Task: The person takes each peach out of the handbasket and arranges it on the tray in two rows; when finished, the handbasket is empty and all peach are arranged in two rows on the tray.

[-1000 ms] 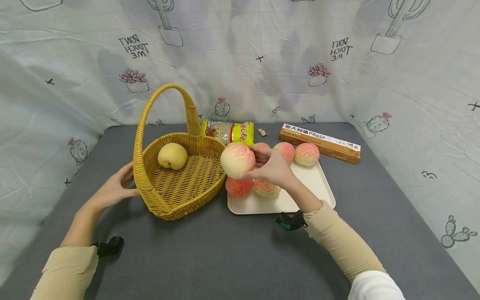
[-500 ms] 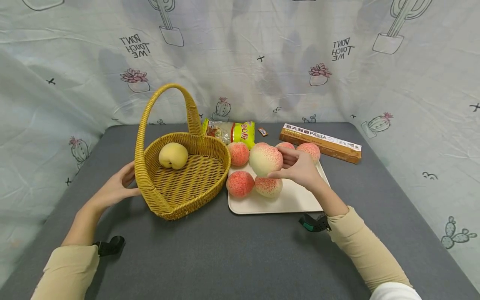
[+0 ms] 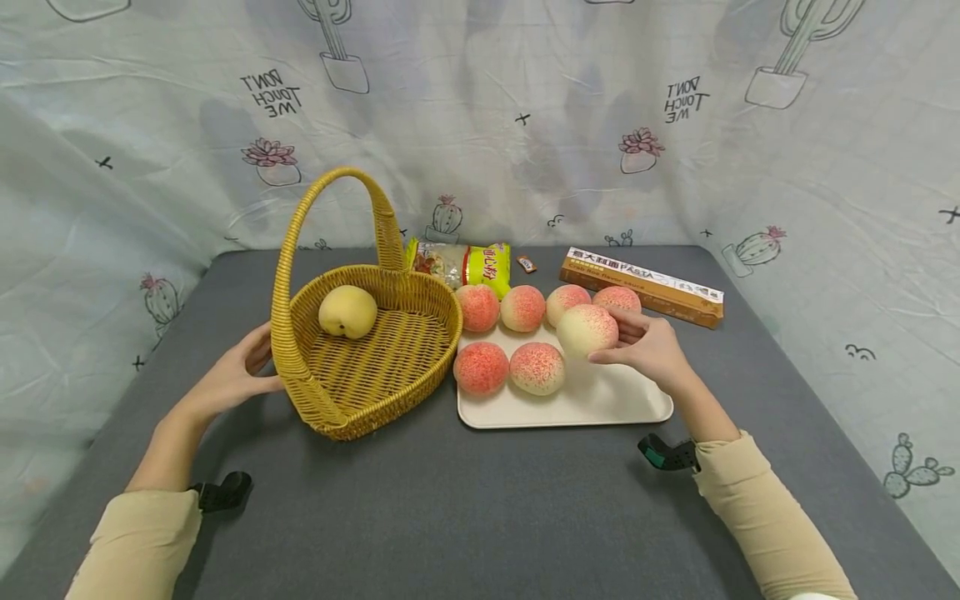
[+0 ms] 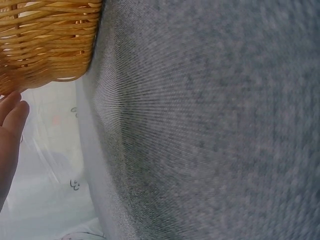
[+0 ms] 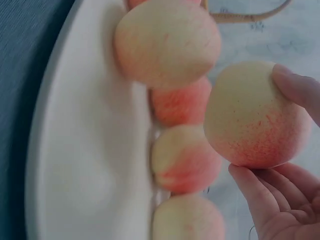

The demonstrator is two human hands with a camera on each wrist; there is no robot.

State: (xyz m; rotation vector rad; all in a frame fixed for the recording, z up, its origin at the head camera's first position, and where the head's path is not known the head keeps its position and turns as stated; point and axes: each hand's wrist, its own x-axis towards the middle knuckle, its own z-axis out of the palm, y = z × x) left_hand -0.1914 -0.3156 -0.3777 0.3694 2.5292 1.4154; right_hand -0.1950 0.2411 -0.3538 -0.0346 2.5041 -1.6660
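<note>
Grey desk: our right hand pinches a peach at its sides; we judge it light, bruisable. Left hand, fingers relaxed, rests against the wicker basket.

Your head view: bright, even, diffuse light, soft shadows under the basket, edges bowed by the wide lens; your wrist views: dimmer, close and soft, the surface blurred.
</note>
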